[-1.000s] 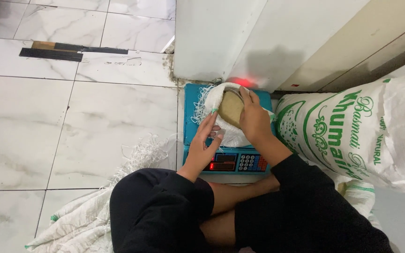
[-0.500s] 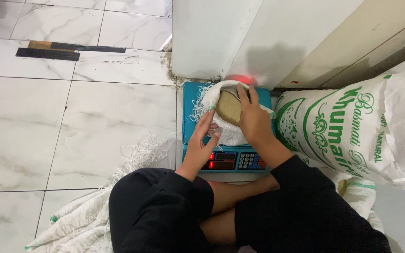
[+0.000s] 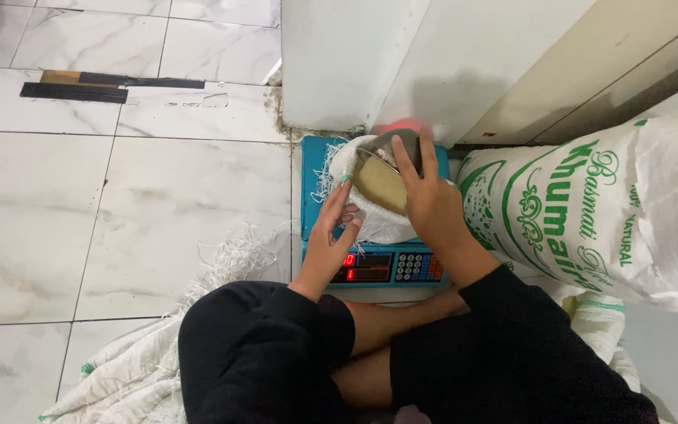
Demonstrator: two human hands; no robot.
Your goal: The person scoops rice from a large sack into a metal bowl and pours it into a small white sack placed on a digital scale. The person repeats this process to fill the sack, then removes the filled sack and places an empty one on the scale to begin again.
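2 hands (image 3: 433, 206) at bowl (image 3: 386, 169) of grain, over bag (image 3: 378, 224) on scale (image 3: 378, 265).
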